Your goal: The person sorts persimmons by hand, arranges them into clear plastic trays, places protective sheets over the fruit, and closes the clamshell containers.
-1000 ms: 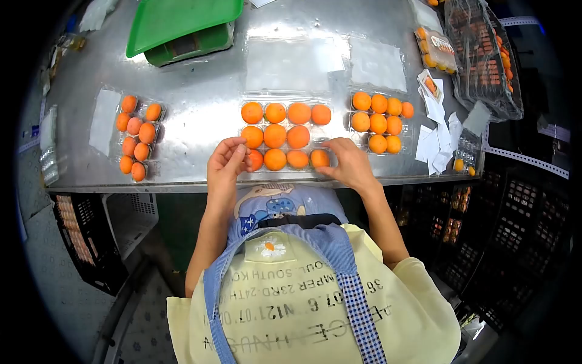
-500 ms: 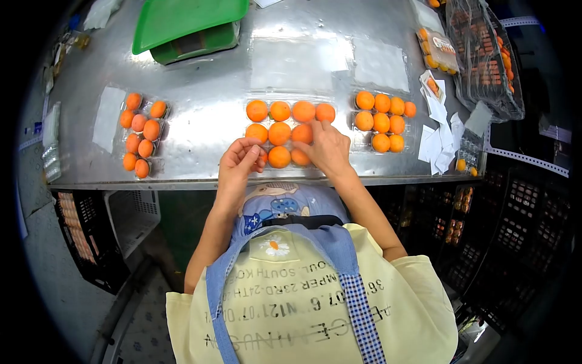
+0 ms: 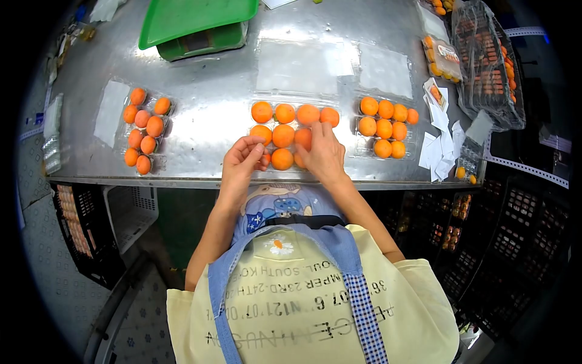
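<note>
A clear plastic tray of round orange fruit lies in front of me on the metal table. At its lower left corner is my left hand, thumb and forefinger drawn together beside an orange fruit. Whatever lies between those fingertips is too small or hidden to make out. My right hand curls over the tray's right side, its thumb against an orange fruit in the middle row. That hand covers the fruit or cells at the lower right.
Partly filled fruit trays lie left and right. Behind are clear lids and a green tray on a container. At right are paper slips and a plastic-wrapped crate. Crates stand below the table.
The view has shifted slightly, so the table items sit a little further right and most lower. Both hands keep nearly the same places at the middle tray.
</note>
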{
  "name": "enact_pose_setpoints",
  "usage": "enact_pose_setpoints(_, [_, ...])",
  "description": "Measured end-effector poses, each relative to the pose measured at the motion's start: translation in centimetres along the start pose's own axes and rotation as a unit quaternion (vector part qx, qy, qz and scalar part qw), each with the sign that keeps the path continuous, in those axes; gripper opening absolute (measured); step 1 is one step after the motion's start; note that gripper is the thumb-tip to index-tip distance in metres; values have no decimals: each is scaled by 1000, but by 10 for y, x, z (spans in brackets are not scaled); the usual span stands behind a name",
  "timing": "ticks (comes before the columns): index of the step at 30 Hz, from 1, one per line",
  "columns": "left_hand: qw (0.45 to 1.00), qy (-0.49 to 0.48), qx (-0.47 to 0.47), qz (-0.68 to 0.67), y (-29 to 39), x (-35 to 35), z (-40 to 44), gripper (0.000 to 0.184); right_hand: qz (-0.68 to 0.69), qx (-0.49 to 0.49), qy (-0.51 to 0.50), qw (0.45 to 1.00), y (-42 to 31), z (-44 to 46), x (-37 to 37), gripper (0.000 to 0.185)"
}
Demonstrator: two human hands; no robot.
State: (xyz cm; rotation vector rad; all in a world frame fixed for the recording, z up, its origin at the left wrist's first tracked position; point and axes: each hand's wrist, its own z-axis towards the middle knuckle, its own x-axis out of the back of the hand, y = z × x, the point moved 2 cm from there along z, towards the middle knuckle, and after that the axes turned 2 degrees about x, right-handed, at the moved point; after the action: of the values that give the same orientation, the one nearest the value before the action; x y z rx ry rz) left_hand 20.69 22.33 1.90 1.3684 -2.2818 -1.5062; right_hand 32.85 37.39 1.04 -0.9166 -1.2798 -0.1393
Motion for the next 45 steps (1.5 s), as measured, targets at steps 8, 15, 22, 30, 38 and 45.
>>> enact_pose_setpoints(8, [1000,-5,2,16,0,2,1,18,131,-9,-14,991,27,2,-4,48])
enact_pose_setpoints(15, [991,-118,38,-48,13,-31,-10,32,531,32,-38,846,-6,-8,46,63])
enact_pose_setpoints(22, [974,-173,-3,-146,23,-38,-21,38,546,87,-74,830,-23,-15,49,65])
enact_pose_setpoints(30, [969,-135,-205,-25,21,-31,-22,53,633,-42,-152,758,-18,-15,34,49])
enact_pose_setpoints(38, [894,-68,-367,248,23,-28,-28,53,764,-149,-282,560,-34,-20,29,61])
enact_pose_setpoints(45, [934,-96,-304,162,39,-27,-30,59,748,-58,-206,628,-31,-23,27,63])
